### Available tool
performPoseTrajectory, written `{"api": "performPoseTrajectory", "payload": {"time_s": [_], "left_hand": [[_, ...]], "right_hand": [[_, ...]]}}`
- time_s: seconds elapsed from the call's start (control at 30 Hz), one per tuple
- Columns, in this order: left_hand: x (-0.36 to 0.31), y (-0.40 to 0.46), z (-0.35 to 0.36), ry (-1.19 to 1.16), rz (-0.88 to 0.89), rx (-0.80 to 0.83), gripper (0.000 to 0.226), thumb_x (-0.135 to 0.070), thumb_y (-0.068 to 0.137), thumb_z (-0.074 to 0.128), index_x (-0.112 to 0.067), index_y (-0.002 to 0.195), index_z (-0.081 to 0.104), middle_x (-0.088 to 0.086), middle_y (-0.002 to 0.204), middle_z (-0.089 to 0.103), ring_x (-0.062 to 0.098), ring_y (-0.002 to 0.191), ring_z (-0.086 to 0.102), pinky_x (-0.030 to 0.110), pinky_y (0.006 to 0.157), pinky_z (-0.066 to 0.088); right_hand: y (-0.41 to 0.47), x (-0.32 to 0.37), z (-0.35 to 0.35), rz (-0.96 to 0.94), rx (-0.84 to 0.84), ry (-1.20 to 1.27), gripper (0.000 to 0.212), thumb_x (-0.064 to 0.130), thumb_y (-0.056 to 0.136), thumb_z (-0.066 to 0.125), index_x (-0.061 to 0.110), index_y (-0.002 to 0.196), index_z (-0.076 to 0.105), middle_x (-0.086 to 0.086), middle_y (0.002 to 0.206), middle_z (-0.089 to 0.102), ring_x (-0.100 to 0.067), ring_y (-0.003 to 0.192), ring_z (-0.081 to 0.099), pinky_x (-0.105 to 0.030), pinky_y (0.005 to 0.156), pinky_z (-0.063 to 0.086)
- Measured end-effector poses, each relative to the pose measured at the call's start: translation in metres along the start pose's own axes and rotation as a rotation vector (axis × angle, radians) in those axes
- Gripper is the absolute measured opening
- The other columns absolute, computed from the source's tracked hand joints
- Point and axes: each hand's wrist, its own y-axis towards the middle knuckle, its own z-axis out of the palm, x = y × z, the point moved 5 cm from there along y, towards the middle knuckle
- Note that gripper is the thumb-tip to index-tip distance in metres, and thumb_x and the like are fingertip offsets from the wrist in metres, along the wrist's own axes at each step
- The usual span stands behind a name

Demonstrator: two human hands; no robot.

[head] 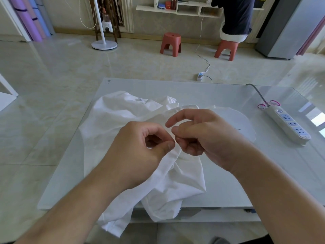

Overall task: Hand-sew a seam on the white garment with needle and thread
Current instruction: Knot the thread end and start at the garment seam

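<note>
White cotton fills the centre of the frame: the garment (pixel 133 120) lies bunched on the glass table (pixel 219 88), its lower folds spilling over the near edge. Your left hand (pixel 140 150) pinches a raised fold between thumb and forefinger, likely to keep the seam taut. Your right hand (pixel 198 136) pinches the needle (pixel 177 138), barely visible at that fold, its other fingers loosely spread. The thread is too fine to trace. At right, the power strip (pixel 290 125) sits well apart, so there is room to pull thread rightward.
</note>
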Motion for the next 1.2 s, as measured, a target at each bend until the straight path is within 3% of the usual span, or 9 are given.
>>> {"api": "performPoseTrajectory", "payload": {"time_s": [0.23,0.47,0.63,0.83,0.97,1.07,1.2], "left_hand": [[0.005,0.002,-0.010,0.020,-0.072,-0.076,0.014,-0.018,0.089,0.084,-0.029,0.081,0.081,-0.013,0.079,0.079,0.009,0.080,0.077,0.038,0.084,0.065],[0.009,0.004,-0.017,0.004,-0.103,-0.138,0.015,-0.017,0.088,0.085,-0.028,0.079,0.081,-0.009,0.078,0.079,0.012,0.080,0.077,0.041,0.085,0.064],[0.013,0.005,-0.021,-0.020,-0.131,-0.145,0.014,-0.016,0.089,0.084,-0.026,0.080,0.081,-0.009,0.077,0.079,0.010,0.079,0.077,0.039,0.087,0.064],[0.012,0.007,-0.019,-0.085,-0.128,-0.084,0.011,-0.016,0.090,0.083,-0.024,0.084,0.083,-0.013,0.092,0.081,0.005,0.090,0.077,0.039,0.095,0.062],[0.002,0.006,-0.019,-0.147,0.002,-0.013,0.009,-0.015,0.088,0.083,-0.023,0.085,0.083,-0.017,0.112,0.078,0.009,0.108,0.074,0.039,0.103,0.057],[-0.002,0.003,-0.012,-0.093,0.044,0.045,0.011,-0.018,0.087,0.084,-0.028,0.084,0.082,-0.023,0.121,0.074,0.003,0.120,0.068,0.034,0.109,0.052],[0.001,0.001,0.001,-0.004,0.014,0.065,0.012,-0.022,0.089,0.083,-0.032,0.083,0.081,-0.025,0.108,0.077,-0.002,0.108,0.071,0.033,0.105,0.055]], "right_hand": [[-0.005,0.008,-0.014,-0.043,-0.030,-0.025,0.012,-0.003,0.097,0.062,0.001,0.102,0.073,-0.016,0.069,0.065,-0.026,0.053,0.055,-0.028,0.046,0.038],[-0.012,0.012,-0.018,-0.078,-0.076,-0.388,0.014,-0.003,0.093,0.070,0.008,0.089,0.079,-0.005,0.077,0.080,-0.023,0.066,0.077,-0.027,0.054,0.054],[-0.014,0.015,-0.023,-0.047,-0.155,-0.525,0.012,0.006,0.094,0.072,0.011,0.084,0.076,0.002,0.069,0.077,-0.004,0.049,0.065,-0.012,0.050,0.048],[-0.015,0.019,-0.023,-0.058,-0.234,-0.600,0.015,0.012,0.095,0.071,0.017,0.081,0.075,0.007,0.065,0.074,0.002,0.041,0.057,-0.006,0.044,0.037],[-0.014,0.017,-0.019,-0.056,-0.223,-0.610,0.015,0.015,0.094,0.072,0.019,0.080,0.075,0.008,0.066,0.074,0.002,0.045,0.060,-0.008,0.044,0.039],[-0.010,0.013,-0.013,-0.068,-0.157,-0.547,0.017,0.013,0.093,0.074,0.021,0.078,0.075,0.003,0.066,0.074,-0.009,0.057,0.070,-0.020,0.053,0.047],[-0.010,0.012,-0.004,-0.120,-0.077,-0.510,0.017,0.013,0.092,0.074,0.023,0.078,0.076,0.003,0.068,0.075,-0.012,0.062,0.072,-0.030,0.065,0.056]]}}
